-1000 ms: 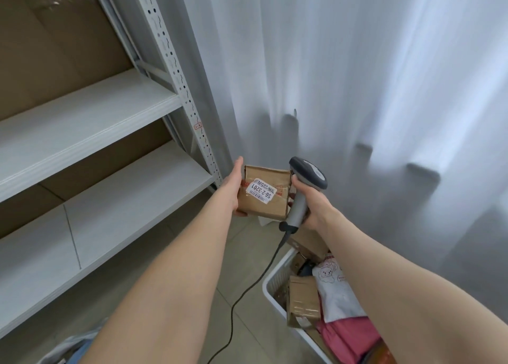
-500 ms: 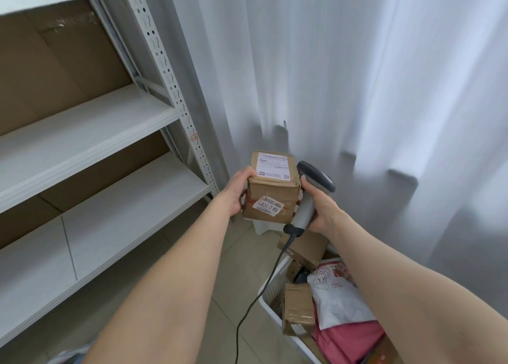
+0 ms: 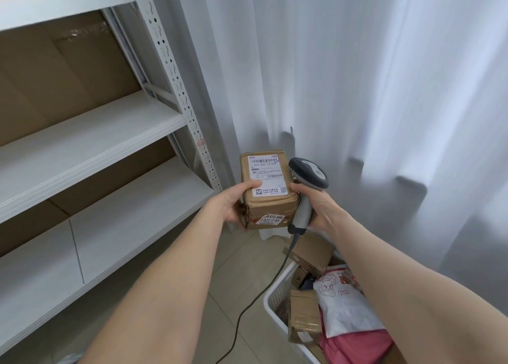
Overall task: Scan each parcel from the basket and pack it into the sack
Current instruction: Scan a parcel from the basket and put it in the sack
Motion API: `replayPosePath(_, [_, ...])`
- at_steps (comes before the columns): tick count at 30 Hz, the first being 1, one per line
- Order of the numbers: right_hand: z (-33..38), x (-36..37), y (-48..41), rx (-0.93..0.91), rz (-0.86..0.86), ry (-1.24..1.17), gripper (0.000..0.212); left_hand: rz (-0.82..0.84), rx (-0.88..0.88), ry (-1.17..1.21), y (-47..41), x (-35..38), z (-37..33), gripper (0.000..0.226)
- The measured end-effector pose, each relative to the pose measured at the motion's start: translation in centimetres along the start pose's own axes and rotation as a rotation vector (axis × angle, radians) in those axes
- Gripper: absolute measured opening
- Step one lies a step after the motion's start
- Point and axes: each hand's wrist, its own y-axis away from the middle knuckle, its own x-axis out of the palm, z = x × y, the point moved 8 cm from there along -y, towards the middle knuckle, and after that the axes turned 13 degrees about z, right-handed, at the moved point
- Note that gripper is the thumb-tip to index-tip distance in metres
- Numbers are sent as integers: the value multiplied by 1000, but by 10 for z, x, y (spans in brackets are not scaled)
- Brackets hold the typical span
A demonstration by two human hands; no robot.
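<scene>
Well, at the left stood the shelf (image 3: 90, 132), and just right of its post our left hand (image 3: 233, 204) held the box (image 3: 270, 207) up in the air. The thumb lay over the near corner of the label (image 3: 266, 175), and the fingers went behind the box, out of sight. We judged the box light, since one hand bore it, and stiff at its edges. Its taped front looked crumpled, though, and probably slick. A hold across two opposite sides, clear of the barcode, seemed best. Just beside the box, our right hand (image 3: 323, 212) was wrapped round the grip of the scanner (image 3: 309, 175). We could not tell whether its head faced the label. Below right, the basket (image 3: 275, 295) held more parcels: small boxes, and soft mailers (image 3: 341, 306) that we thought would sag and need a hand beneath. Of the sack we could make out nothing certain.
</scene>
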Motion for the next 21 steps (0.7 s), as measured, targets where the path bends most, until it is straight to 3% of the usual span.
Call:
replayPosePath(3, [-2,4,-1,-26,-29,25,32,-35,-14,-18,-4,-8,6,64])
replayPosePath(7, [0,-4,0,-66,-192,168,12,-202,162,26,-13,-28,4,59])
replayPosePath(14, [-3,14,2,14,-35,419,5,-277,302,50,-12,-62,14,69])
replayPosePath(21, [-9,36,1,99,23,471,9,-335,346,15,0,-77,7,77])
